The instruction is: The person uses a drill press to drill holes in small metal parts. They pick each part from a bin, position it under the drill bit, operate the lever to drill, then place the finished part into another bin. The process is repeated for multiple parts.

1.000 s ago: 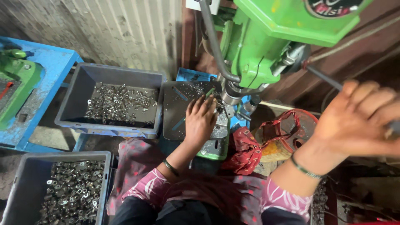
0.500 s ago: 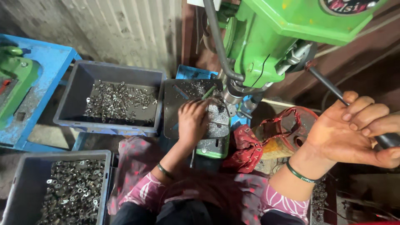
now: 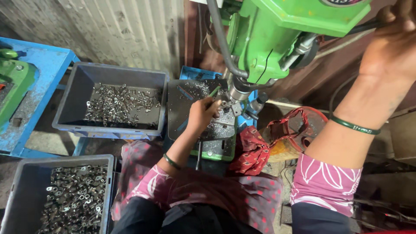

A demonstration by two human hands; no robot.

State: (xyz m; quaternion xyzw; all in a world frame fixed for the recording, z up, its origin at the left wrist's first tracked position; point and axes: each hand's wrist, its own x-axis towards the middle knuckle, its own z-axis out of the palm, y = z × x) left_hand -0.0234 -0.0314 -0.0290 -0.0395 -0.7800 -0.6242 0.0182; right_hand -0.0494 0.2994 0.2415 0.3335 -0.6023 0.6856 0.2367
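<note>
A green drill press (image 3: pixel 277 39) stands over a small work table (image 3: pixel 212 130) strewn with metal shavings. My left hand (image 3: pixel 203 113) rests on that table right under the spindle (image 3: pixel 237 92), its fingers pinched on a thin green-tipped stick or small part at the fixture; what exactly it pinches is too small to tell. My right hand (image 3: pixel 390 41) is raised at the top right, closed around the dark feed lever (image 3: pixel 368 27) of the press. Green bangles sit on both wrists.
A grey bin (image 3: pixel 69 104) of small metal parts sits left of the press table. A second grey bin (image 3: pixel 17 195) of similar parts is at the lower left. A blue stand (image 3: pixel 43 73) carries another green machine. A red cloth (image 3: pixel 251 151) and a round container (image 3: pixel 303 130) lie right of the table.
My right hand has swung up and back with the feed lever, from the lower right to the top right. My left hand stayed at the fixture, its fingers shifting slightly toward the spindle.
</note>
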